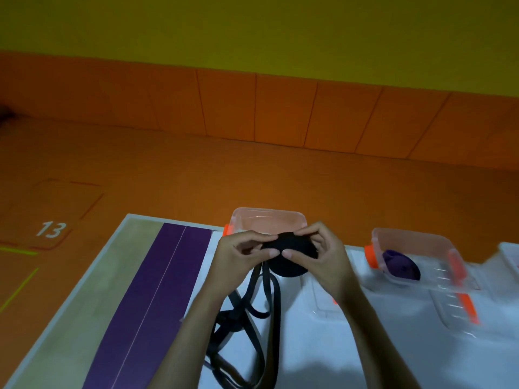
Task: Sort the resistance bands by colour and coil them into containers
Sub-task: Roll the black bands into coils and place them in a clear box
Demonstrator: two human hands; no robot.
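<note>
Left hand (238, 254) and right hand (325, 256) pinch black band coil (286, 241) between them.

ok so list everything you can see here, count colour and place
table: 1, white top, foreground
containers: 2, clear with orange clips, left container and right container, far edge of table
lids: 2, clear, left lid and right lid, on table
black band: 1, black, coil held up, tail loose on table
purple coil: 1, purple, in right container
purple strip: 1, purple, flat on table's left part
number 13: 1, white, orange floor at left
hands: 2, left hand and right hand pinch the black band
</note>
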